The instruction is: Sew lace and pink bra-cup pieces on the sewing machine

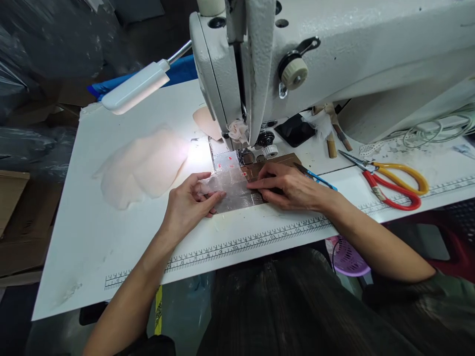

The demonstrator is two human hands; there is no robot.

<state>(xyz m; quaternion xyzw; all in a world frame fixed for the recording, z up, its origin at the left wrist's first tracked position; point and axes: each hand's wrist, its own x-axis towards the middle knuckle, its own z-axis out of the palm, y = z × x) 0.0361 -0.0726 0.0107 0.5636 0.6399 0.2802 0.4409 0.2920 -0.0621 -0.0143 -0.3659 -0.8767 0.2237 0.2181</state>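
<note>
My left hand [190, 200] pinches a small sheer white fabric piece [208, 187] against the metal needle plate [232, 185] of a white sewing machine [267, 64]. Fingers of my right hand [287, 187] lie flat on the plate's right side, beside a brown guide block [276, 160]. The presser foot [245, 157] stands just behind both hands. A blue-handled tool [321, 179] lies under or beside my right hand; I cannot tell whether it is held.
A pile of pale pink sheer fabric [143, 165] lies at the left under a white lamp [135, 86]. Scissors [393, 184] with red and yellow handles lie at the right. A printed ruler [241, 243] runs along the table's front edge. A purple basket [347, 257] sits below.
</note>
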